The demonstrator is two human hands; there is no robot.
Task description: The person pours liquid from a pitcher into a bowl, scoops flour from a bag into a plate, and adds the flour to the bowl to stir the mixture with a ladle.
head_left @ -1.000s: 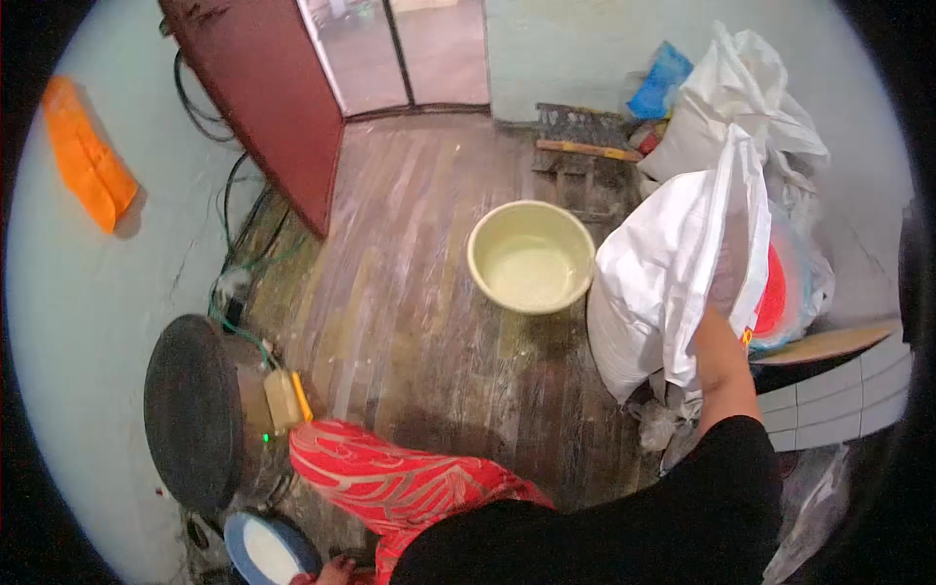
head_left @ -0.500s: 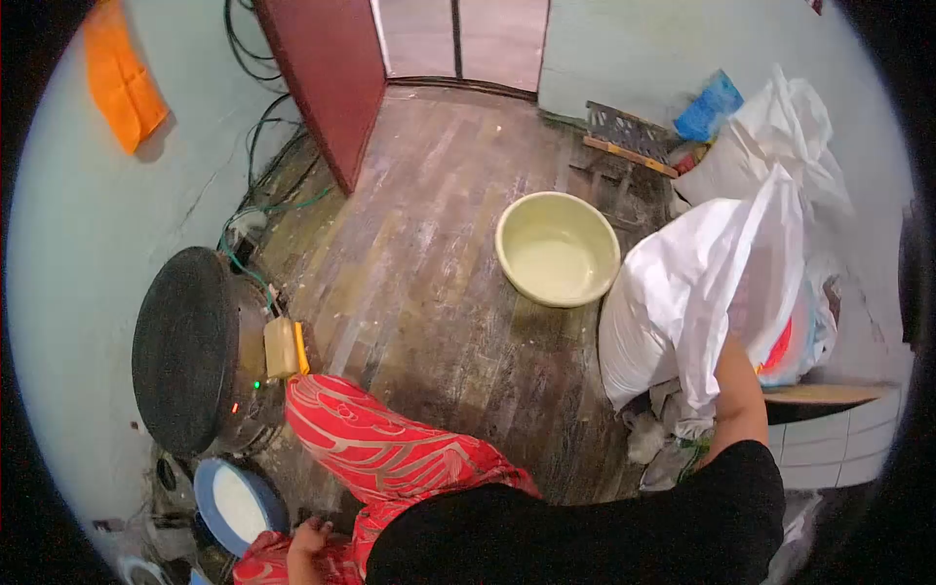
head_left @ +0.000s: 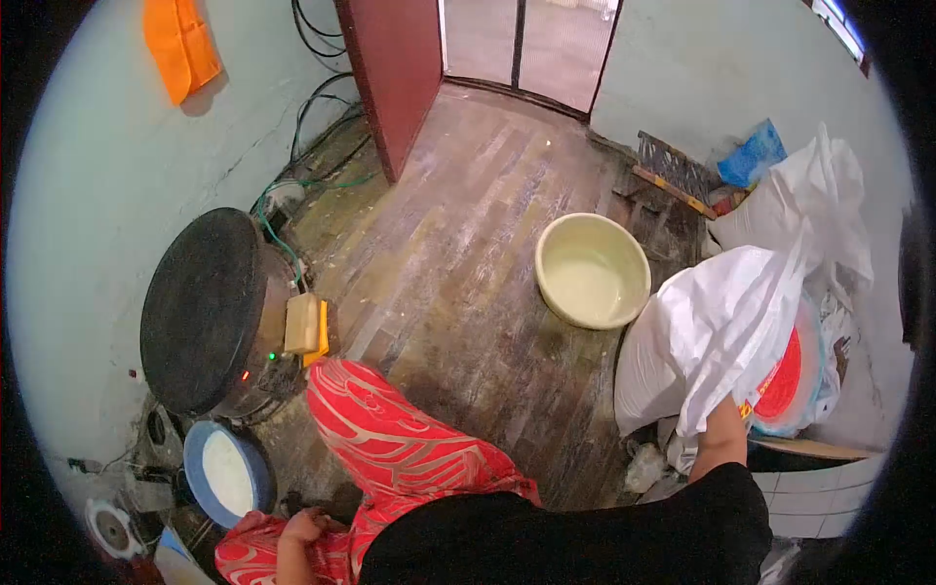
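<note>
My left hand point(head_left: 307, 525) rests on my leg in red patterned trousers point(head_left: 414, 429), fingers loosely out over the cloth with nothing held. Beside it stands a blue bowl point(head_left: 255, 463) with something white inside. My right forearm point(head_left: 721, 439) reaches into the white woven sack point(head_left: 721, 302), and the sack's loose top hides my right hand. What the sack contains is not visible. A pale yellow basin point(head_left: 592, 317) sits on the floor against the sack's left side; I see nothing inside it.
At left stands a round appliance with a black top point(head_left: 200, 312) and lit indicators. Cables run along the wall to a red-brown door point(head_left: 395, 88). A second white sack point(head_left: 814, 195), a slatted rack point(head_left: 673, 171) and a red round item point(head_left: 780, 375) are at right.
The view has shifted, so most things sit farther right and the appliance higher. The sack's top has folded over more to the left around my right forearm. My left hand stays on my leg.
</note>
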